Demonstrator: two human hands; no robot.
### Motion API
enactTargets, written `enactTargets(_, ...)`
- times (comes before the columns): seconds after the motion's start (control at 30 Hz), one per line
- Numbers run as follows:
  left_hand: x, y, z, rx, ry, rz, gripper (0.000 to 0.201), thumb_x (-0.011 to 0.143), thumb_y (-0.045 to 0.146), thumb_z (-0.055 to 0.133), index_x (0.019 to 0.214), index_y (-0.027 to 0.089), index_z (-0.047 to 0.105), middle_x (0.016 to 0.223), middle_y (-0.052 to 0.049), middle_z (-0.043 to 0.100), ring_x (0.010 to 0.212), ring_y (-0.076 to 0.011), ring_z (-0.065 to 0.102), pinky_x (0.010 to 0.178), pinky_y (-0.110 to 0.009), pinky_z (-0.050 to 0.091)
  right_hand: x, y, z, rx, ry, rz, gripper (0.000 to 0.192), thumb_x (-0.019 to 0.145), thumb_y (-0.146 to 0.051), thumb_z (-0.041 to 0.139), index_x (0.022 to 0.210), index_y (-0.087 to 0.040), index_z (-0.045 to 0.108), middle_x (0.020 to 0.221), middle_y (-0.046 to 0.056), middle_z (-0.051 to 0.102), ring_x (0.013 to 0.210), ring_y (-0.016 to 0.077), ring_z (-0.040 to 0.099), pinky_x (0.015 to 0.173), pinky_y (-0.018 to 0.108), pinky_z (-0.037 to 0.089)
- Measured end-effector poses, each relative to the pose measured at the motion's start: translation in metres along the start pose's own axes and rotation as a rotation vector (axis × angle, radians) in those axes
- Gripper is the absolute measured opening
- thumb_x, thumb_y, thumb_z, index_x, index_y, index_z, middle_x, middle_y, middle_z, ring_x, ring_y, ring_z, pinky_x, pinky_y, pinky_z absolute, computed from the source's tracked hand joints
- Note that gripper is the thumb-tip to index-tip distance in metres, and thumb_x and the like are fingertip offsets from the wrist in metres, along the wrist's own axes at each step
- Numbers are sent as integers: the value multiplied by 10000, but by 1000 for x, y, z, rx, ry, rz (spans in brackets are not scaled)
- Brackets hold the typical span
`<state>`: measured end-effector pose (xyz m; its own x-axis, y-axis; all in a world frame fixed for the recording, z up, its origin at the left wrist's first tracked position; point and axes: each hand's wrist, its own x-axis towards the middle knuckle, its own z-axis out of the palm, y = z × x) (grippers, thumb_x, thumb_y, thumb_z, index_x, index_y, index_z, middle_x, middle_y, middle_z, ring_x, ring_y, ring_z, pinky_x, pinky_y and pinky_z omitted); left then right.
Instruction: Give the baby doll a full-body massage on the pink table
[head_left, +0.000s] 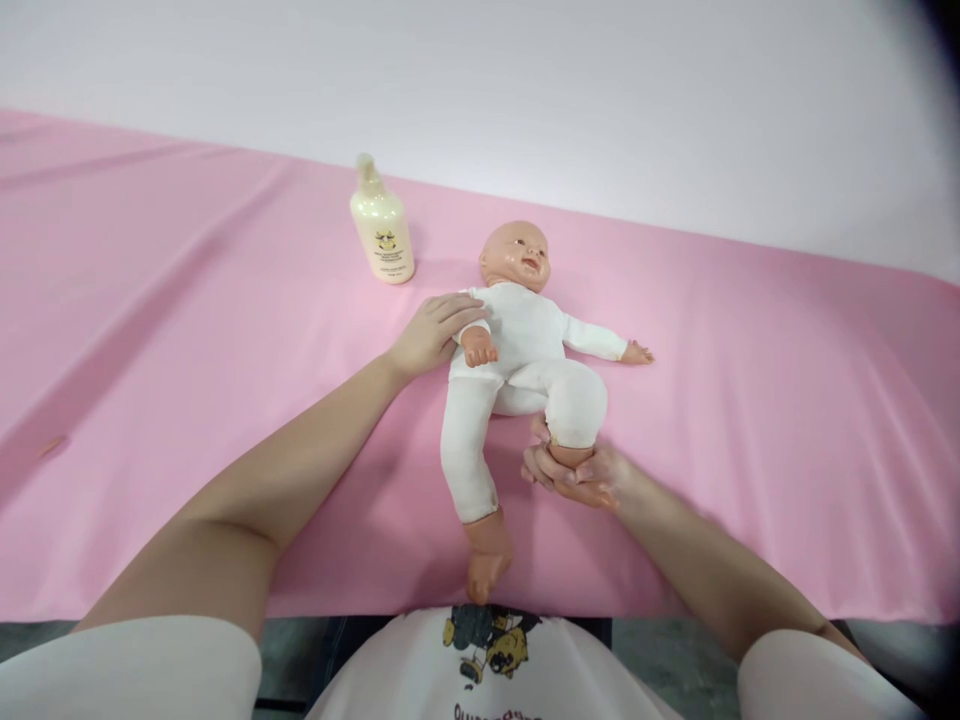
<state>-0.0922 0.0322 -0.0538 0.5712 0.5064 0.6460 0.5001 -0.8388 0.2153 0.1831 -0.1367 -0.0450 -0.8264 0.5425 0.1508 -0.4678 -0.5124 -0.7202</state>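
Note:
A baby doll (525, 325) in a white cloth body lies on its back, its head toward the far side. My left hand (435, 335) rests on the doll's upper arm and side, fingers stretched out over the white cloth; its thumb is hidden. My right hand (574, 475) is wrapped round the doll's ankle and foot on the right side of the picture, with that knee bent. The doll's other leg (469, 450) stretches toward me, its bare foot near the table's front edge. The doll's arm on the right lies out sideways.
A cream pump bottle (386, 235) stands upright beyond my left hand. Pink cloth (750, 420) with some creases covers the table. Behind it rises a white wall or panel (480, 90). The table's front edge runs close to my body.

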Motion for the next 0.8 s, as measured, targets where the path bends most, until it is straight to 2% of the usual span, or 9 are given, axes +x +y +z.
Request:
enactTargets(0.13,0,0,0,-15,13,12,373,1007,350,464,1328,225,607,1311,-134,656,1318,-270,545,1067,-478,452,1,-3,1,-14,61,8,425,729,-282,746,1045,-253,462,625,-95,448,645,119,424,874,308,363)
enactTargets(0.3,1,2,-1,-33,-15,-34,380,999,387,467,1309,234,623,1313,-133,656,1318,-279,547,1082,-498,441,2,-6,1,-43,96,-4,391,773,-355,733,1043,-237,477,607,-94,408,607,114,375,849,293,387)
enactTargets(0.43,1,3,-2,-31,-17,-40,383,1004,388,449,1302,224,624,1313,-134,658,1325,-281,542,1082,-498,440,4,-6,-1,-67,206,-33,469,826,-578,703,1073,-226,513,629,-87,396,604,110,365,843,290,421)
enactTargets(0.5,2,4,-3,-28,-22,-40,384,1002,395,452,1296,218,625,1314,-136,657,1325,-285,543,1080,-499,441,4,-6,-2,-30,188,-52,560,828,-722,617,1073,-226,532,621,-84,395,597,115,362,837,300,439)
enactTargets(0.57,2,4,-3,-28,-20,-45,387,995,400,465,1297,212,619,1311,-137,659,1319,-291,549,1081,-502,444,3,-8,-2,38,131,-72,581,862,-750,535,1105,-222,539,610,-82,397,594,120,371,839,311,450)
enactTargets(0.67,2,4,-3,-58,15,-74,425,968,398,510,1330,185,578,1315,-153,654,1287,-305,577,1076,-508,459,3,-12,1,129,12,-52,483,901,-615,541,1142,-196,542,653,-55,474,635,127,442,880,338,451)
enactTargets(0.73,3,4,-2,-115,55,-124,462,954,378,522,1365,167,533,1334,-167,638,1250,-303,606,1057,-496,486,3,-14,3,164,-47,1,423,849,-526,580,1087,-177,556,692,-29,523,671,137,486,900,356,446)
enactTargets(0.8,3,3,-2,-161,99,-177,480,959,347,499,1400,158,490,1377,-174,605,1264,-294,600,1070,-483,488,2,-14,4,185,-48,31,381,802,-479,603,1022,-169,567,695,-19,531,679,141,497,903,364,442)
